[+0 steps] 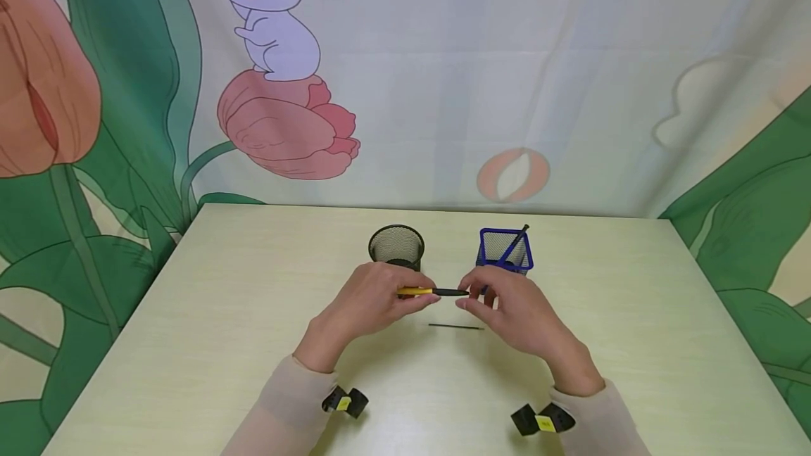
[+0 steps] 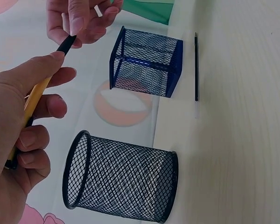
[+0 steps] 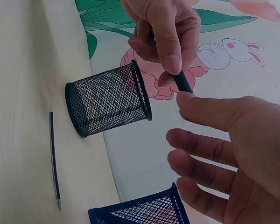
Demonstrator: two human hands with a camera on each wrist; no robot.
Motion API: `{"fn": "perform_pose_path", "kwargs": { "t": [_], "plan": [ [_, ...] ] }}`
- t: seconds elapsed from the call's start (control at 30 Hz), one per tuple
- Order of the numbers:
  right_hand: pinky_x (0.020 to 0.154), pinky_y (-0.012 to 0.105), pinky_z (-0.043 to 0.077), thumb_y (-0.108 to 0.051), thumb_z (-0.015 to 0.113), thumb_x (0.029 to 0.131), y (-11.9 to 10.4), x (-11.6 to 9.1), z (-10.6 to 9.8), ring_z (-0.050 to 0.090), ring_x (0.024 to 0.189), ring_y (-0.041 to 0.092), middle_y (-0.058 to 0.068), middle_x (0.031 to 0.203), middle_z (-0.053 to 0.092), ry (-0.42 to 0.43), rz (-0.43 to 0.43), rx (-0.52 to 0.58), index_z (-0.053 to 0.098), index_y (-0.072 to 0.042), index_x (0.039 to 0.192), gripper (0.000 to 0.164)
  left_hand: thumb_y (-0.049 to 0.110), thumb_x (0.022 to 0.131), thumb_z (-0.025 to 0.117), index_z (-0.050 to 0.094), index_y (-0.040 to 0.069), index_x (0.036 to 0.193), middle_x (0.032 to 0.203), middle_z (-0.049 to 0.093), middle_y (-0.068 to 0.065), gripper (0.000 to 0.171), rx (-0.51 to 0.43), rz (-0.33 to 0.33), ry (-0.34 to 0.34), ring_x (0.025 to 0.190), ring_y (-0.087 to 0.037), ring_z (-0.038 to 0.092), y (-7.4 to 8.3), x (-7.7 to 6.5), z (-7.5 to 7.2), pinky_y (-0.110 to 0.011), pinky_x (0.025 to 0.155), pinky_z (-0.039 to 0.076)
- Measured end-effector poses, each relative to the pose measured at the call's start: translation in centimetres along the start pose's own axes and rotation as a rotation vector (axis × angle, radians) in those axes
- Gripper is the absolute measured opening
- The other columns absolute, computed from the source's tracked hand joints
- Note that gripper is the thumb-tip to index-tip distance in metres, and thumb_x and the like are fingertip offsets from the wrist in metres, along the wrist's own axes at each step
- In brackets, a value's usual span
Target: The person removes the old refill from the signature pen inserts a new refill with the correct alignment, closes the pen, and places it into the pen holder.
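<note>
My left hand grips a yellow pen with a black front section, held roughly level above the table. In the left wrist view the yellow barrel runs across the palm, the fingers curled round it. At the pen's black end, the thumb and index finger of my right hand pinch the tip; its other fingers are loosely bent in the right wrist view. Below both hands, a thin dark pen refill lies on the table, its metal point toward the right side.
Behind my left hand stands a round black mesh pen holder. A square blue mesh holder, with a dark stick leaning in it, is behind my right hand. The pale table meets a printed curtain at its back edge.
</note>
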State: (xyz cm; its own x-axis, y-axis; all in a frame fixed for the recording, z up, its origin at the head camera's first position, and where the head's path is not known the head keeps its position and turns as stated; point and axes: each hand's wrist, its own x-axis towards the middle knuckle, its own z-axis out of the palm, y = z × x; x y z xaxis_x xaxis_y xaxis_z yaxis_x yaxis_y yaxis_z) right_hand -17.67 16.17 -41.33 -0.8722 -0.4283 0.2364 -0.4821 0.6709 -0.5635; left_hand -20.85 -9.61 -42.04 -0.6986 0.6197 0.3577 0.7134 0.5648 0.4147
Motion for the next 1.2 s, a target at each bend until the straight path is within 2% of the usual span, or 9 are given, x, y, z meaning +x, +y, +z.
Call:
{"fn": "perform_pose_path", "kwargs": {
  "t": [0.2,0.47,0.67,0.83,1.2],
  "plan": [
    [0.064,0.024,0.048,-0.024,0.077,0.095,-0.04,-0.01,-0.07,0.058,0.070,0.003,-0.012,0.086,0.066,0.019,-0.010,0.014,0.072,-0.022,0.100,0.007,0.040,0.096,0.074,0.080,0.025,0.100,0.085,0.076,0.015,0.017,-0.010,0.009,0.001,0.061,0.004,0.055,0.08,-0.02,-0.04,-0.017,0.053,0.042],
    [0.063,0.024,0.048,-0.032,0.072,0.098,0.03,0.00,0.03,0.058,0.072,0.006,-0.013,0.089,0.069,0.028,-0.030,0.011,0.074,-0.019,0.099,0.013,0.039,0.096,0.074,0.081,0.024,0.100,0.086,0.077,0.014,0.017,-0.003,0.005,0.003,0.063,0.003,0.058,0.23,0.00,-0.16,-0.017,0.054,0.043],
    [0.065,0.024,0.047,-0.028,0.071,0.099,0.08,-0.03,0.15,0.056,0.074,0.003,-0.013,0.090,0.068,0.021,-0.038,-0.008,0.073,-0.022,0.100,0.006,0.038,0.095,0.075,0.081,0.022,0.100,0.087,0.078,0.012,0.018,-0.012,-0.005,0.004,0.064,0.002,0.061,0.31,0.02,-0.23,-0.016,0.055,0.044],
    [0.065,0.025,0.047,-0.026,0.069,0.100,0.15,-0.06,0.15,0.057,0.074,0.004,-0.010,0.088,0.069,0.001,-0.036,-0.004,0.072,-0.023,0.101,0.005,0.039,0.095,0.075,0.081,0.024,0.099,0.086,0.077,0.014,0.016,-0.008,0.012,0.008,0.063,0.003,0.058,0.24,0.10,-0.15,-0.016,0.054,0.043],
    [0.065,0.025,0.047,-0.026,0.060,0.106,0.02,-0.03,0.14,0.055,0.067,0.000,-0.015,0.078,0.057,-0.055,-0.014,0.008,0.067,-0.023,0.097,0.012,0.041,0.094,0.075,0.078,0.026,0.093,0.083,0.073,0.016,0.015,-0.014,0.036,0.026,0.060,0.004,0.051,0.13,-0.03,-0.04,-0.017,0.052,0.039]
  ]
}}
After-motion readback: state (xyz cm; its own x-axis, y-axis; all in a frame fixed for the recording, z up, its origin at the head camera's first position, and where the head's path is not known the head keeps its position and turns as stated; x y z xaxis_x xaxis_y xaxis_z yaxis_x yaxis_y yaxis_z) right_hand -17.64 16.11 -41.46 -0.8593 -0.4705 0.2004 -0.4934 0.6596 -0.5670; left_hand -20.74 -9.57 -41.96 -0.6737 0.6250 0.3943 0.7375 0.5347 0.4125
